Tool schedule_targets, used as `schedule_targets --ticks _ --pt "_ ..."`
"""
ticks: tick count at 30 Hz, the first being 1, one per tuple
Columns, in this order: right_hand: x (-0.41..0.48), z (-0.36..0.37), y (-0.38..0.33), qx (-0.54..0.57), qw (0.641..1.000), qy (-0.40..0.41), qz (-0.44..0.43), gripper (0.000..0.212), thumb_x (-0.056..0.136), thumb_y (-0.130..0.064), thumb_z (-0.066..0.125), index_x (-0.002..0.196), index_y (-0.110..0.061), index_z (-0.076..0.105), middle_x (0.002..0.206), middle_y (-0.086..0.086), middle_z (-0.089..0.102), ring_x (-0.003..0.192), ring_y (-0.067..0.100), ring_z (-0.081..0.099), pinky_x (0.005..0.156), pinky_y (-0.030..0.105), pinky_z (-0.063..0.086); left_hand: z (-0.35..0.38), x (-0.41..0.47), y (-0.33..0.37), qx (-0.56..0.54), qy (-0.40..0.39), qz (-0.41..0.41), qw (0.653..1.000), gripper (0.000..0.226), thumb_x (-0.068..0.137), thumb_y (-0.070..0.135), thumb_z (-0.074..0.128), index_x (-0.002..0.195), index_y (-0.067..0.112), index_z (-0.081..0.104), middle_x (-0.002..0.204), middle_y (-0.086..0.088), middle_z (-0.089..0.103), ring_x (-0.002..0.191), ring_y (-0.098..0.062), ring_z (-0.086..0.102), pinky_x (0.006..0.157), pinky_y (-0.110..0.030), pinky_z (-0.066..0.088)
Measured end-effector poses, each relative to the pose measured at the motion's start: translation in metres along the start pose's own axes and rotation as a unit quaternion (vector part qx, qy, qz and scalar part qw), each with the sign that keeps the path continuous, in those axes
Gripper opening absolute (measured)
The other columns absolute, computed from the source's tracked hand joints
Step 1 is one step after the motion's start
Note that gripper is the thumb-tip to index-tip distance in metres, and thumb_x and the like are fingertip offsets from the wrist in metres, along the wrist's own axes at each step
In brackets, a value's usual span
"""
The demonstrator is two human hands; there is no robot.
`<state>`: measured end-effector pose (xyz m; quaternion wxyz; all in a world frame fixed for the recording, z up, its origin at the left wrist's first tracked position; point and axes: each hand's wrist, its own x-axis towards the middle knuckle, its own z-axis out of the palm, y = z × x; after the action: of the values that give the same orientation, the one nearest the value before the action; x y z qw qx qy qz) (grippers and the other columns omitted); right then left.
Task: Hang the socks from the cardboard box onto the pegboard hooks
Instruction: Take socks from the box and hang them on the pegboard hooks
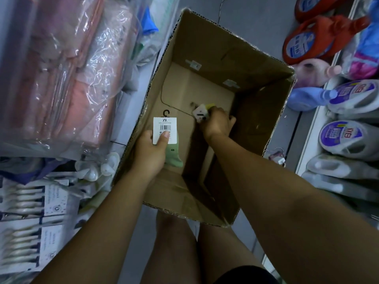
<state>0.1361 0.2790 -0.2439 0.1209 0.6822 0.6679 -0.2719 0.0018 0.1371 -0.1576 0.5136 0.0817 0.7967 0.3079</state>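
Socks (172, 149) pinched by left hand (150, 149), right hand (218, 123) clutching perhaps another pair (201, 114), detergent bottles (346, 140) beside box (256, 111).

probably a shop aisle: shelved detergent bottles (346, 138), plastic-wrapped bedding (67, 64), boxed cutlery packs (30, 201).

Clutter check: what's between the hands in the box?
Head view: only bare cardboard box floor between left hand, holding the green sock, and right hand, gripping another sock.

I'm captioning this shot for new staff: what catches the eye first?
The open cardboard box fills the centre, nearly empty. Over its near-left side the left grip holds green socks on a white barcode card, while the right grip, deeper inside, grips a second white-tagged item.
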Motion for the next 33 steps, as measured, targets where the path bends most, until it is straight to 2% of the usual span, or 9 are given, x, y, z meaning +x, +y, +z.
schedule_targets --ticks 3,6,11,16,20,22,25,29,33 --pt "-0.016 -0.008 -0.003 0.140 0.989 0.001 0.051 0.023 0.095 -0.036 0.063 0.110 -0.018 0.063 0.119 0.008 0.063 0.114 0.034 0.050 0.100 0.047 0.045 0.000 -0.009 0.005 -0.021 0.001 -0.026 0.999 0.036 0.098 0.044 0.061 0.120 0.015 0.064 0.110 -0.002 0.073 0.098 -0.017 0.069 0.073 -0.030 0.052" --pt "-0.042 -0.028 -0.009 0.324 0.945 0.004 0.041 0.021 0.093 -0.036 0.068 0.106 -0.020 0.066 0.105 -0.003 0.071 0.101 0.021 0.065 0.091 0.047 0.056 0.000 -0.029 0.021 -0.061 -0.005 -0.035 0.998 0.046 0.087 0.049 0.074 0.120 0.019 0.063 0.108 0.004 0.072 0.096 -0.011 0.069 0.069 -0.023 0.051" --pt "-0.110 -0.091 -0.012 0.429 0.900 0.021 -0.079 0.023 0.095 -0.027 0.068 0.115 -0.016 0.066 0.099 -0.016 0.068 0.092 -0.004 0.067 0.076 0.020 0.058 -0.005 -0.068 0.047 -0.070 -0.036 -0.019 0.997 0.073 0.073 0.045 0.087 0.129 0.029 0.043 0.111 0.009 0.063 0.101 -0.010 0.064 0.076 -0.027 0.052" --pt "-0.161 -0.156 -0.006 0.443 0.882 -0.008 -0.164 0.018 0.095 -0.025 0.069 0.112 -0.021 0.064 0.100 -0.017 0.069 0.091 0.000 0.068 0.071 0.019 0.056 -0.016 -0.116 0.067 -0.128 -0.037 0.022 0.991 0.061 0.063 0.066 0.080 0.106 0.031 0.056 0.107 0.002 0.069 0.101 -0.019 0.068 0.099 -0.048 0.054" --pt "-0.188 -0.202 0.002 0.418 0.878 -0.068 -0.222 0.022 0.097 -0.029 0.065 0.118 -0.024 0.063 0.106 -0.022 0.067 0.098 -0.001 0.066 0.076 0.026 0.059 -0.026 -0.159 0.079 -0.264 -0.037 0.051 0.963 0.016 0.099 0.036 0.063 0.098 0.023 0.071 0.096 -0.002 0.078 0.095 -0.020 0.073 0.098 -0.049 0.055" --pt "-0.202 -0.222 0.003 0.416 0.869 -0.089 -0.253 0.018 0.098 -0.029 0.064 0.116 -0.027 0.063 0.104 -0.023 0.067 0.095 -0.003 0.066 0.072 0.020 0.056 -0.034 -0.184 0.084 -0.297 -0.022 0.069 0.952 0.021 0.105 0.026 0.052 0.116 0.018 0.068 0.109 -0.003 0.078 0.105 -0.019 0.073 0.094 -0.038 0.056" --pt "-0.222 -0.244 0.000 0.406 0.853 -0.128 -0.302 0.016 0.098 -0.027 0.063 0.114 -0.027 0.064 0.098 -0.024 0.069 0.090 -0.004 0.066 0.068 0.018 0.055 -0.045 -0.223 0.088 -0.314 0.022 0.115 0.942 0.043 0.098 0.038 0.055 0.135 0.018 0.060 0.125 -0.003 0.073 0.120 -0.019 0.067 0.102 -0.037 0.051" --pt "-0.250 -0.260 -0.012 0.384 0.827 -0.186 -0.366 0.014 0.097 -0.025 0.064 0.110 -0.031 0.066 0.095 -0.022 0.072 0.089 -0.001 0.068 0.069 0.019 0.054 -0.063 -0.274 0.089 -0.345 0.097 0.160 0.920 0.024 0.105 0.032 0.046 0.119 0.029 0.065 0.112 0.007 0.077 0.105 -0.012 0.071 0.073 -0.026 0.058" --pt "-0.288 -0.267 -0.036 0.356 0.793 -0.243 -0.431 0.015 0.098 -0.023 0.064 0.109 -0.031 0.068 0.099 -0.016 0.074 0.090 0.005 0.070 0.071 0.020 0.054 -0.087 -0.327 0.079 -0.382 0.177 0.208 0.883 0.032 0.092 0.042 0.052 0.118 0.031 0.066 0.118 0.007 0.075 0.110 -0.014 0.069 0.081 -0.034 0.058"
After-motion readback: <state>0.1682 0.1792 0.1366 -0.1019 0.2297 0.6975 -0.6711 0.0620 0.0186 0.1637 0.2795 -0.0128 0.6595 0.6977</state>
